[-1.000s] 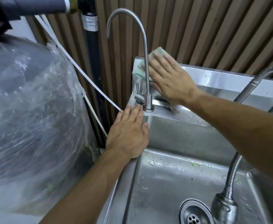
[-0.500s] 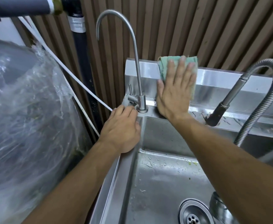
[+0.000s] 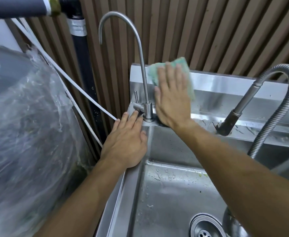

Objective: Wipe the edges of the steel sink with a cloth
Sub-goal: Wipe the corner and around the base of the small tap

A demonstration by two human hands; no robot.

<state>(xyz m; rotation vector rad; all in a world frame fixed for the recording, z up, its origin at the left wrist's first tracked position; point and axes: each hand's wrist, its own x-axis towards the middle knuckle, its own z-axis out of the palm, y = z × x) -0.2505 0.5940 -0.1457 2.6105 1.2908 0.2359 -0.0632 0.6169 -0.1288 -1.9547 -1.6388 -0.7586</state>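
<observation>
A steel sink (image 3: pixel 229 88) fills the lower right, with a raised back splash along the wall. My right hand (image 3: pixel 172 96) presses a green cloth (image 3: pixel 183 64) flat against the left end of that back splash, fingers straight and pointing up. The cloth shows above and right of the fingers; the palm hides the rest of it. My left hand (image 3: pixel 125 142) rests flat on the sink's left rim at the back corner, fingertips just short of the base of a thin gooseneck tap (image 3: pixel 143 82).
A flexible spray hose (image 3: pixel 277 117) arches over the sink at the right, its head resting on the back ledge. The drain (image 3: pixel 205 228) sits at the bottom. A large plastic-wrapped bulk (image 3: pixel 25 125), a black pipe (image 3: pixel 83 65) and white tubing (image 3: pixel 75 89) stand left of the sink.
My right hand with the cloth slid right from behind the tap along the back splash, then shifted slightly back left. My left hand stayed on the rim.
</observation>
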